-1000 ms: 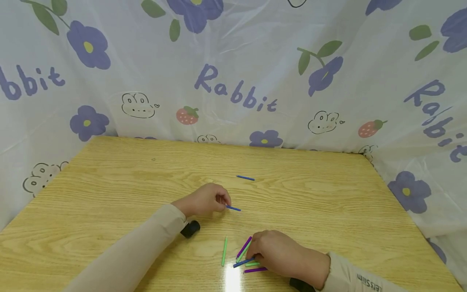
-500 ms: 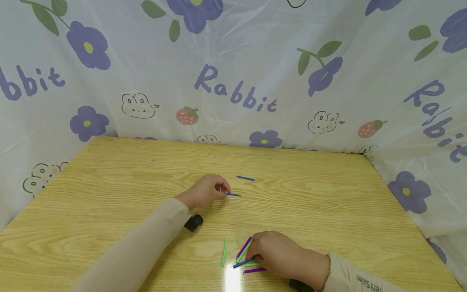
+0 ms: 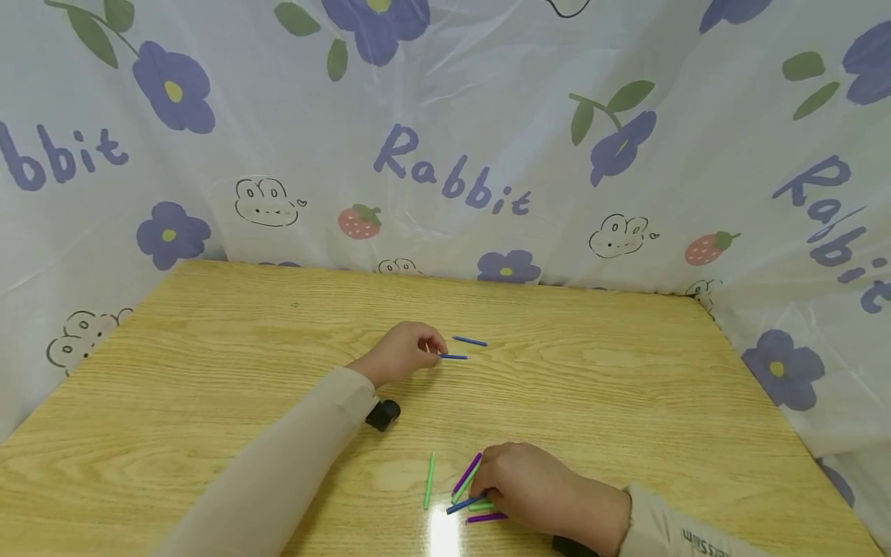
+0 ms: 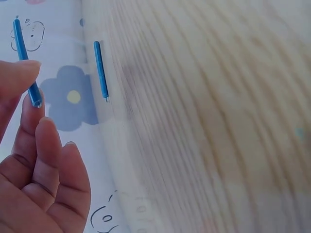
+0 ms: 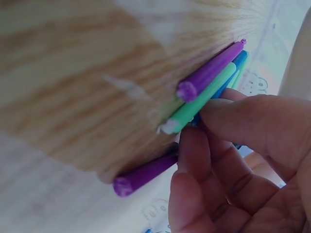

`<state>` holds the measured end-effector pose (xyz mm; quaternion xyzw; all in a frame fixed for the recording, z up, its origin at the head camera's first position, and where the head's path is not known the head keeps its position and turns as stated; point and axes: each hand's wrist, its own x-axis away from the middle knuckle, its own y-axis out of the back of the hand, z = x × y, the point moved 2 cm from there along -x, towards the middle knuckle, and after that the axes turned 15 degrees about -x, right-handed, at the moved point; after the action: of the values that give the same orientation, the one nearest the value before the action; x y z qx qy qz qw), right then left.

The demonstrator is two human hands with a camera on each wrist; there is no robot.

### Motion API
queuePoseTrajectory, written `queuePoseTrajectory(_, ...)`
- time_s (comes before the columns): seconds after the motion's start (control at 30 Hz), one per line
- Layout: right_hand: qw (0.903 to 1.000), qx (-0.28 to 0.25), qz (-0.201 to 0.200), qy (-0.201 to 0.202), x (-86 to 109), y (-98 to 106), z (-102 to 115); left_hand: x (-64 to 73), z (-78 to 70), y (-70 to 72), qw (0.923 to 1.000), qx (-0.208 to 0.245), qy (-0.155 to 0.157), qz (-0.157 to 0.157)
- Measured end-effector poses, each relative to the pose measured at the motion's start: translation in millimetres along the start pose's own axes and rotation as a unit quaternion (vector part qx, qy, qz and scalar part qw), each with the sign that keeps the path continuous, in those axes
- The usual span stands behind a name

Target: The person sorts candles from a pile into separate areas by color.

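My left hand (image 3: 405,352) pinches a thin blue candle (image 3: 455,357) between thumb and forefinger, and its wick shows in the left wrist view. A second blue candle (image 3: 469,340) lies just beyond it on the table, apart from the hand. Near the front, my right hand (image 3: 525,481) pinches another blue candle (image 3: 461,505) at the small pile. Around those fingers lie a purple candle (image 3: 465,474), a second purple candle (image 5: 146,174) and a green candle (image 5: 201,99). The right fingers partly cover the pile. One more green candle (image 3: 428,481) lies separately to its left.
The wood-grain table (image 3: 612,402) stretches to a white curtain (image 3: 459,93) printed with flowers and rabbits, which hangs behind it and at both sides. A black wrist device (image 3: 384,415) sits under the left sleeve.
My left hand has carried its blue candle away from me, closer to the blue candle lying farther back. The right hand has stayed in place at the pile.
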<state>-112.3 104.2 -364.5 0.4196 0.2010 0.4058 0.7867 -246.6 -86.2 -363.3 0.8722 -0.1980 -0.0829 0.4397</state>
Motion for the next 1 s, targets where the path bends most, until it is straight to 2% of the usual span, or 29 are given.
queuePoseTrajectory(0.53,0.9999,0.007,-0.004,0.008,0.0,-1,-1,-21.2,7.1,-6.8,0.9994,0.011,0.032,-0.009)
queuePoseTrajectory(0.73,0.9998,0.011,-0.009,0.014,-0.5,-2,0,-26.7,6.8,-8.8,0.9988,0.01,0.048,-0.001)
queuePoseTrajectory(1.0,0.9996,0.012,-0.011,0.023,0.6,-1,0,-29.5,1.9,-6.5,0.9989,-0.006,0.046,0.006)
